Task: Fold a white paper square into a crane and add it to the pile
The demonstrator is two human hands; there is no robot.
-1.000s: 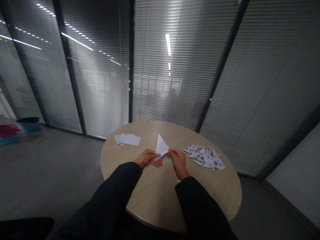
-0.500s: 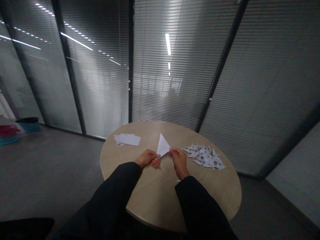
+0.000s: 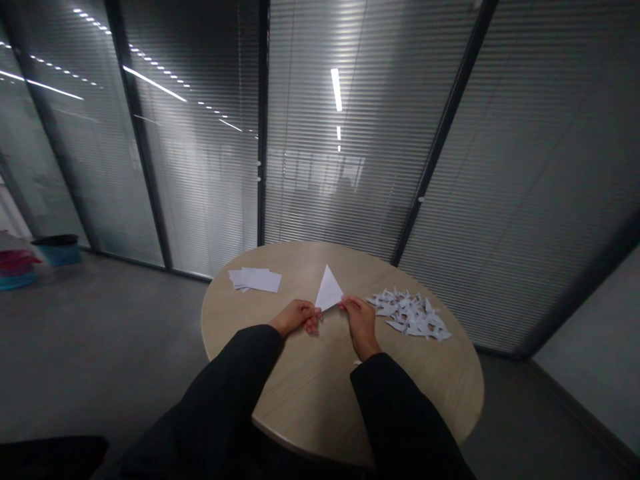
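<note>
A folded white paper triangle (image 3: 329,291) stands tilted up above the middle of the round wooden table (image 3: 300,393), point away from me. My right hand (image 3: 359,317) pinches its right corner. My left hand (image 3: 296,318) holds its lower left corner between the fingertips. To the right of my right hand lies a heap of small folded paper cranes (image 3: 410,315). Beyond my left hand is a loose stack of white paper sheets (image 3: 255,281).
Black sleeves cover both my forearms, which rest over the table's near edge. Behind the table stand glass partitions with slatted blinds (image 3: 325,167). A blue tub with red items (image 3: 57,251) sits on the grey floor at the far left.
The paper triangle has swung from leaning left to nearly upright. My right hand has shifted slightly right, drawing the hands a little apart.
</note>
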